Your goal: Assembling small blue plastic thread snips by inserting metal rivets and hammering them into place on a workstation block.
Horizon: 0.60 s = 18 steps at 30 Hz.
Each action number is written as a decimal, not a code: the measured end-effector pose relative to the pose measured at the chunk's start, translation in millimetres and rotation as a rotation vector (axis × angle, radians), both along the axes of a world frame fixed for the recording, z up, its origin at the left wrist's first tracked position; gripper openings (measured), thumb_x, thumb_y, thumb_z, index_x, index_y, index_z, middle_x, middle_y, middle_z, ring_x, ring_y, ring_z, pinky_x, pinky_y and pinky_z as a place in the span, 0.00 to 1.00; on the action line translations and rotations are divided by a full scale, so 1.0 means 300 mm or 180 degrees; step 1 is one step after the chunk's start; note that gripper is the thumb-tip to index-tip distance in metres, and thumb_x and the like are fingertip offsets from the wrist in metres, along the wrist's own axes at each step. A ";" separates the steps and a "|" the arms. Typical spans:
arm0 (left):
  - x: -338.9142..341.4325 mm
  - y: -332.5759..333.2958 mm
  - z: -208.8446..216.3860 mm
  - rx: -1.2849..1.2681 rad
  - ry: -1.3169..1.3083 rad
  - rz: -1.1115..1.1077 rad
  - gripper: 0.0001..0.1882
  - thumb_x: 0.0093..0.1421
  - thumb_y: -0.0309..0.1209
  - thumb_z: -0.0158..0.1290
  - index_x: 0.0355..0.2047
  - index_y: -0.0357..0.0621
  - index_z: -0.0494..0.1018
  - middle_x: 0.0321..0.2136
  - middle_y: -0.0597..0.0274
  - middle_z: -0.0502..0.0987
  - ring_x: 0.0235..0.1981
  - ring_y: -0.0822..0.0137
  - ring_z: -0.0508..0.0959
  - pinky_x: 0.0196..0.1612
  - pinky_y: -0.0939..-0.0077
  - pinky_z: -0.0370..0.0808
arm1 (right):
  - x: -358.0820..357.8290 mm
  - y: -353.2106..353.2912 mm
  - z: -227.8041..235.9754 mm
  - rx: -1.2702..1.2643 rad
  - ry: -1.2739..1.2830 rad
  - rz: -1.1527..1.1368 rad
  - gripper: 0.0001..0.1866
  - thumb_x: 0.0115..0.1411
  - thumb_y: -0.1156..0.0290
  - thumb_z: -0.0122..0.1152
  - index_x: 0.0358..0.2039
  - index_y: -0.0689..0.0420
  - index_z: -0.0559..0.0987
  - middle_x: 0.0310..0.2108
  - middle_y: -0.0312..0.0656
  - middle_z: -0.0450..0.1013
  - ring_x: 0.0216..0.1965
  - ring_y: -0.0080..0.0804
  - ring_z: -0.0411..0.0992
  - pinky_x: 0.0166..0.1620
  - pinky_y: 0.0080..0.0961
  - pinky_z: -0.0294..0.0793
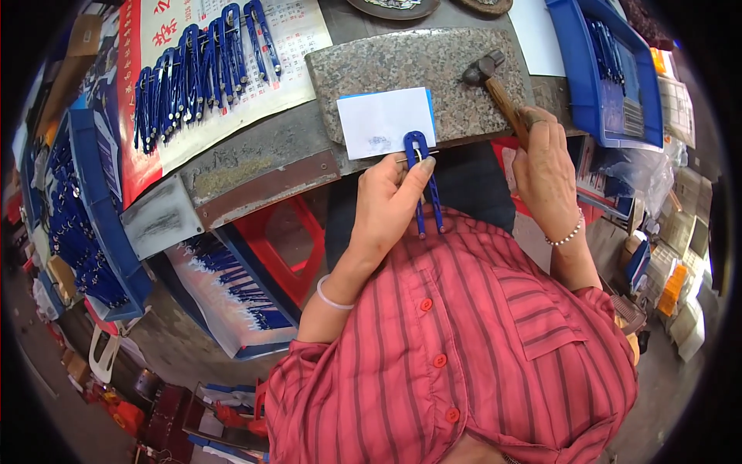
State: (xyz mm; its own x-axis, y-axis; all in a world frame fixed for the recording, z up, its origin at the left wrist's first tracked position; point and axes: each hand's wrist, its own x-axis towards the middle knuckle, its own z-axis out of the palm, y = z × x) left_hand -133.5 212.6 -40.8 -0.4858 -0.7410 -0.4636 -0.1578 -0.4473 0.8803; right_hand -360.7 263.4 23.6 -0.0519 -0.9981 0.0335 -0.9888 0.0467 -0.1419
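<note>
My left hand pinches the blue U-shaped piece over white paper at the near edge of the stone slab, presumably steadying it, my right hand curled around the hammer.

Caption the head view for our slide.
Left hand holds a blue U-shaped piece, right hand a hammer, at a stone slab.

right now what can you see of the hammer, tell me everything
The hammer has a dark, metal-looking head and a brown, wooden-looking handle. The right hand grips the handle's near end; the head lies farther from the person, over the speckled stone slab. Whether they touch is unclear.
</note>
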 end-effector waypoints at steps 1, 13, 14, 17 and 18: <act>-0.003 0.000 0.002 0.0014 0.0036 0.0006 0.15 0.65 0.40 0.54 0.35 0.39 0.75 0.21 0.72 0.73 0.19 0.83 0.69 0.21 0.86 0.66 | -0.004 0.007 -0.013 -0.0010 0.0012 -0.0006 0.24 0.55 0.81 0.55 0.53 0.65 0.65 0.54 0.55 0.65 0.53 0.53 0.67 0.55 0.36 0.67; -0.013 0.006 -0.011 0.0043 0.0158 0.0209 0.19 0.63 0.41 0.55 0.26 0.36 0.72 0.14 0.68 0.71 0.17 0.80 0.67 0.20 0.79 0.64 | 0.081 0.111 0.044 0.0645 -0.2636 -0.0312 0.20 0.67 0.73 0.48 0.58 0.64 0.64 0.31 0.37 0.70 0.23 0.16 0.64 0.28 0.15 0.66; -0.010 0.006 -0.008 0.0025 0.0158 0.0210 0.19 0.63 0.41 0.55 0.26 0.36 0.72 0.14 0.68 0.71 0.17 0.80 0.67 0.20 0.79 0.64 | 0.101 0.113 0.050 0.0718 -0.2744 -0.0365 0.20 0.67 0.72 0.47 0.57 0.65 0.65 0.29 0.38 0.70 0.24 0.22 0.66 0.30 0.17 0.68; 0.000 -0.001 -0.010 0.0055 0.0108 0.0054 0.17 0.64 0.42 0.55 0.34 0.38 0.74 0.20 0.72 0.73 0.18 0.82 0.69 0.21 0.86 0.67 | 0.106 0.126 0.011 0.0140 -0.2139 0.0284 0.19 0.64 0.74 0.51 0.56 0.65 0.68 0.34 0.46 0.74 0.30 0.42 0.73 0.36 0.30 0.73; 0.000 -0.006 -0.015 0.0008 0.0052 -0.0032 0.16 0.64 0.42 0.55 0.34 0.38 0.74 0.21 0.72 0.72 0.18 0.83 0.69 0.21 0.86 0.67 | 0.114 0.116 0.006 0.0143 -0.2140 0.0287 0.19 0.64 0.74 0.51 0.56 0.65 0.68 0.34 0.46 0.74 0.30 0.42 0.73 0.36 0.30 0.73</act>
